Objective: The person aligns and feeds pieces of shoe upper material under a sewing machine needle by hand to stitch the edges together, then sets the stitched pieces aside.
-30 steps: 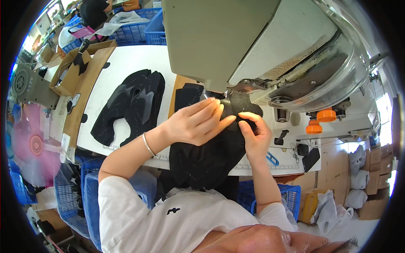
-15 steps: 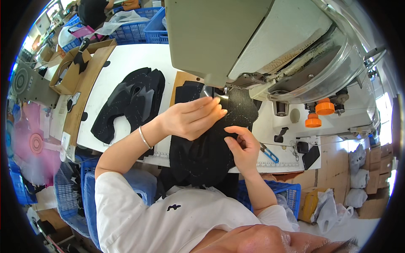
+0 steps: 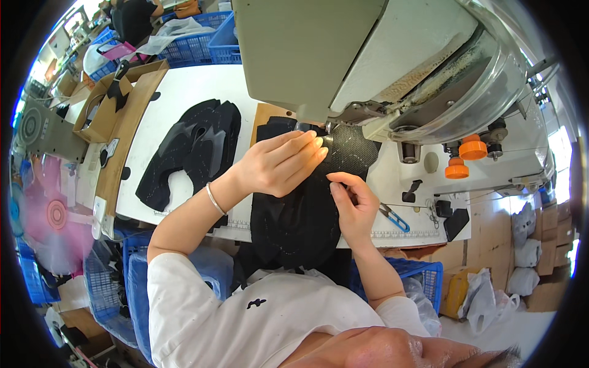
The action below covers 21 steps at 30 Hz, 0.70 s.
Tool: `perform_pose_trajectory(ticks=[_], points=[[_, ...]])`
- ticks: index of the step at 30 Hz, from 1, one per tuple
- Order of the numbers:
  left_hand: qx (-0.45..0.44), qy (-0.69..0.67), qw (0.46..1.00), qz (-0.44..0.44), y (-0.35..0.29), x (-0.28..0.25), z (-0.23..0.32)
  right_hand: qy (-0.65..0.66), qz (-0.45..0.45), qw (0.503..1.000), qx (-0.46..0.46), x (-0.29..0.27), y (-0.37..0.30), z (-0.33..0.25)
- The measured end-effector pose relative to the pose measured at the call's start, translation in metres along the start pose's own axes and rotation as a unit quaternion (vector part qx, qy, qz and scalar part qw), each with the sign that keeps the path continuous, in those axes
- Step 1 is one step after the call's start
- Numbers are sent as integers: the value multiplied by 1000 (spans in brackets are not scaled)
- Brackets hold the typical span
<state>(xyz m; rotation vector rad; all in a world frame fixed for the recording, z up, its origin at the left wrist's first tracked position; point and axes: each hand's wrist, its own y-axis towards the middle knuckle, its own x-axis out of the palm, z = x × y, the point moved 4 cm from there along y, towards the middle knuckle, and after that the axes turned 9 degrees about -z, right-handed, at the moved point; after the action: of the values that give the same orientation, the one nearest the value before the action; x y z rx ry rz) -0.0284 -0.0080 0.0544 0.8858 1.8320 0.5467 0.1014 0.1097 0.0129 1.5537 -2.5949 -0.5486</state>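
Ahead, a beige sewing machine (image 3: 294, 55) overhangs a white table (image 3: 205, 80). Black fabric (image 3: 307, 205) — partly mesh — lies beneath its head. There the left hand (image 3: 275, 164) bunches its fingertips; whether they pinch anything I cannot tell. The right hand (image 3: 356, 210), thumb and forefinger slightly parted, is at the fabric's right edge — blue snips (image 3: 396, 218) nearby.

A white short-sleeved shirt (image 3: 270, 325) bears a small black motif (image 3: 256, 303); a thin silvery bangle (image 3: 215, 199) rings the left wrist (image 3: 228, 187).
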Motion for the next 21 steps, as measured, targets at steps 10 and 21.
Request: perform_pose_trajectory(ticks=[10, 21], points=[[-48, -54, 997, -27, -4, 7, -18, 12, 0, 1000, 2, 0, 20, 1], [-221, -269, 937, -6, -4, 13, -37, 9, 22, 1000, 2, -5, 44, 2]])
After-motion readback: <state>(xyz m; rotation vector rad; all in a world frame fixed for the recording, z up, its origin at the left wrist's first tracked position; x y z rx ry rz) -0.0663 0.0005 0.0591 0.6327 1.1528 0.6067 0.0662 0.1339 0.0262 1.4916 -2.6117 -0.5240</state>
